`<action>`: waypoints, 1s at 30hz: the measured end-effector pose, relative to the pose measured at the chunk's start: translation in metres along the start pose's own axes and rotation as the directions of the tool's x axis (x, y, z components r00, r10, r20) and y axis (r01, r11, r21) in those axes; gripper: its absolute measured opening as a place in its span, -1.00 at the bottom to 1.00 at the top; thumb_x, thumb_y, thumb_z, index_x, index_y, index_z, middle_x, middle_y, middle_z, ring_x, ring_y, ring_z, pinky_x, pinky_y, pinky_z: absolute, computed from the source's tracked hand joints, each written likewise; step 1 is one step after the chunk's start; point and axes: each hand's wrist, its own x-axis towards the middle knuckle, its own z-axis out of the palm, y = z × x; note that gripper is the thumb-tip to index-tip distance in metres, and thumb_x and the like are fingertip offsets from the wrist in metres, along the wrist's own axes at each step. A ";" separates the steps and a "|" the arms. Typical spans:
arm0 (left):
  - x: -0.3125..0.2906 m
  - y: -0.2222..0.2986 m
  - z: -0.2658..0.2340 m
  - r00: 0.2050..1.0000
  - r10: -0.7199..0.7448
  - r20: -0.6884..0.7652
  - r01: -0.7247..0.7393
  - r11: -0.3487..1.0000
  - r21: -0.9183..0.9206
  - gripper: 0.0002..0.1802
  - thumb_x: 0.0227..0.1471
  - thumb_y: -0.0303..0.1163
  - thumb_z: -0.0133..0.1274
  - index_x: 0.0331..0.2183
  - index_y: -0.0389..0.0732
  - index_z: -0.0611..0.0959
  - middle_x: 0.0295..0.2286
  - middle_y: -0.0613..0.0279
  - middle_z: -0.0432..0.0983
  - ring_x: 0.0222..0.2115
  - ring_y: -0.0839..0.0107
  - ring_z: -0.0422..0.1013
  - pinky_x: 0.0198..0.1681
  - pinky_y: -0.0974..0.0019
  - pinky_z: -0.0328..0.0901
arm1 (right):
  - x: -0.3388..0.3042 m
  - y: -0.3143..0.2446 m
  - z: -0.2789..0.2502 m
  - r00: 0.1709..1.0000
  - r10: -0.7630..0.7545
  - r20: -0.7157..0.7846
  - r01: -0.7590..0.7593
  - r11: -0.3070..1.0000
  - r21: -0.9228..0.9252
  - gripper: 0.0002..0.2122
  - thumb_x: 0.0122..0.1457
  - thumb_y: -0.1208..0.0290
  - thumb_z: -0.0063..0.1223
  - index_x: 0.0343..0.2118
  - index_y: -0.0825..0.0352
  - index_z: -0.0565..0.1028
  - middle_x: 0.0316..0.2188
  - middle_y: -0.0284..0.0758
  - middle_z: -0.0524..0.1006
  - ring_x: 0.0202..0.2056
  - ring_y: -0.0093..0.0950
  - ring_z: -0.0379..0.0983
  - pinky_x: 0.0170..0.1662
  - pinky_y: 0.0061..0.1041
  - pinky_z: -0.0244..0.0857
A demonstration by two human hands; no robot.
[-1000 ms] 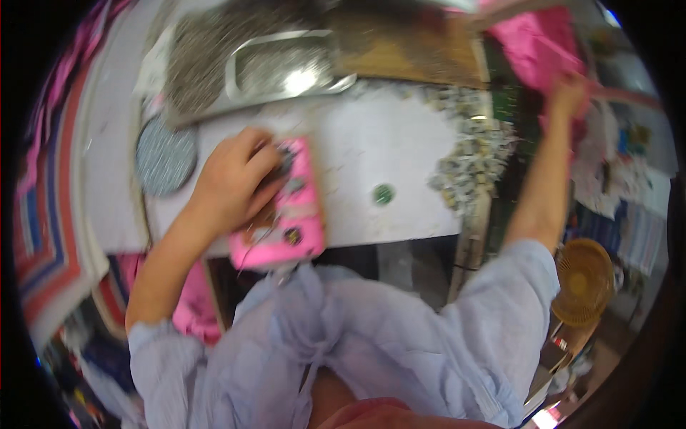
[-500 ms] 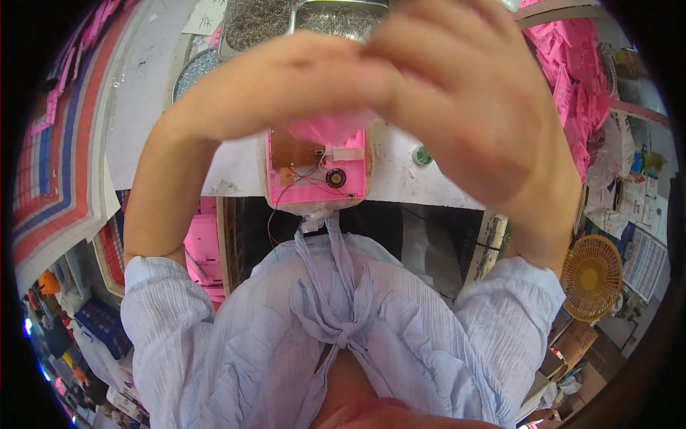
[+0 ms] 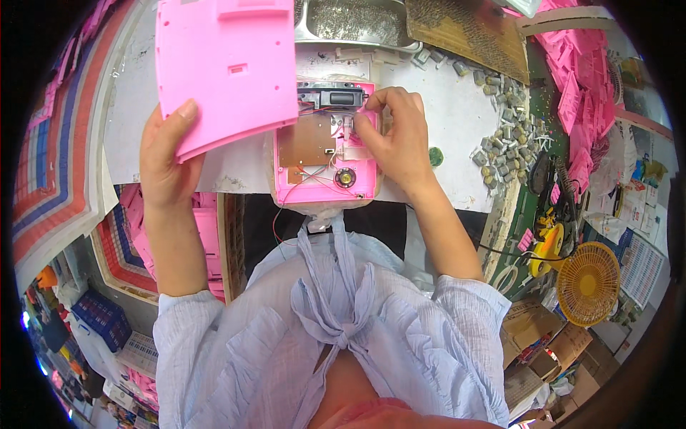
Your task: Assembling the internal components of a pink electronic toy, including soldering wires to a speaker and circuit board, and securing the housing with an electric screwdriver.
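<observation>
A pink plastic cover panel (image 3: 229,79) is raised over the left part of the table, gripped along its lower left corner by my left hand (image 3: 168,154), thumb on its face. In front of me lies an open pink housing (image 3: 325,191). Inside it are a brown circuit board (image 3: 304,146), a round black speaker-like part (image 3: 345,177), thin wires and a long black part (image 3: 332,97) across the far end. My right hand (image 3: 400,136) bends over the housing's right edge, thumb and forefinger close together by the black part's end. What they pinch is too small to make out.
A metal tray of small screws (image 3: 354,21) stands at the back, beside a brown board (image 3: 464,36). Many small metal motors (image 3: 504,129) lie loose at the right. Farther right are piled pink parts (image 3: 582,93), a yellow reel (image 3: 547,250) and an orange basket (image 3: 589,282).
Both hands were raised together, blurred, above the housing. My left hand has moved left and now holds the pink panel; my right hand has come down to the housing's right edge.
</observation>
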 end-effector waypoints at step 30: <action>-0.046 -0.056 0.068 0.975 -0.048 0.216 -0.178 0.413 0.893 -0.04 0.08 -0.38 0.21 0.39 -0.25 0.09 -0.14 -0.08 0.64 -0.19 0.26 0.62 -0.14 0.33 0.43 | -0.078 -0.019 -0.029 0.939 0.251 0.235 -0.304 0.926 0.226 -0.54 0.29 0.38 0.09 0.23 0.33 0.32 -0.70 -0.31 0.33 -0.66 -0.39 0.34 -0.51 -0.46 0.19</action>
